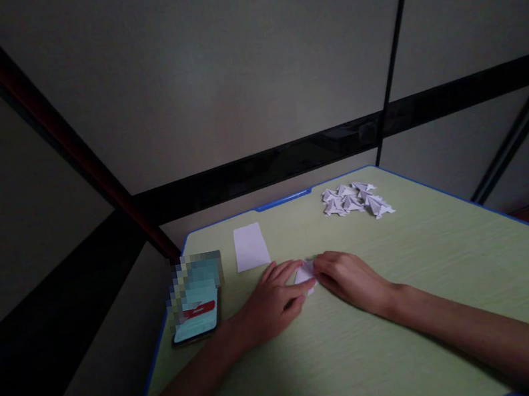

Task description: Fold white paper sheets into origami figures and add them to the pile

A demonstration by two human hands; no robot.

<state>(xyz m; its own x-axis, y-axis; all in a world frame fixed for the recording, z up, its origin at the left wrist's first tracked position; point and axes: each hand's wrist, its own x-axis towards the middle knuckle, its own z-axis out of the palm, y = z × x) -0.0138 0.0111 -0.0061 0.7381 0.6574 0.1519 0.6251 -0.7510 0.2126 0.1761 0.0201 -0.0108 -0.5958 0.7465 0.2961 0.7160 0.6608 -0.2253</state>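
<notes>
A small piece of folded white paper (304, 275) lies on the table between my two hands. My left hand (276, 297) holds it from the left, with the fingertips on its far edge and the thumb across its near part. Curled at the paper's right edge is my right hand (352, 278), its fingers closed on that side. The fingers partly cover the paper, so its full shape and the right fingertips are hidden.
A blank white paper sheet (251, 247) lies beyond my left hand. On the left is a phone (201, 303) with its screen lit. Several folded paper figures (351, 202) sit at the back right. The light table (439, 270) has a blue edge and stands by panelled doors.
</notes>
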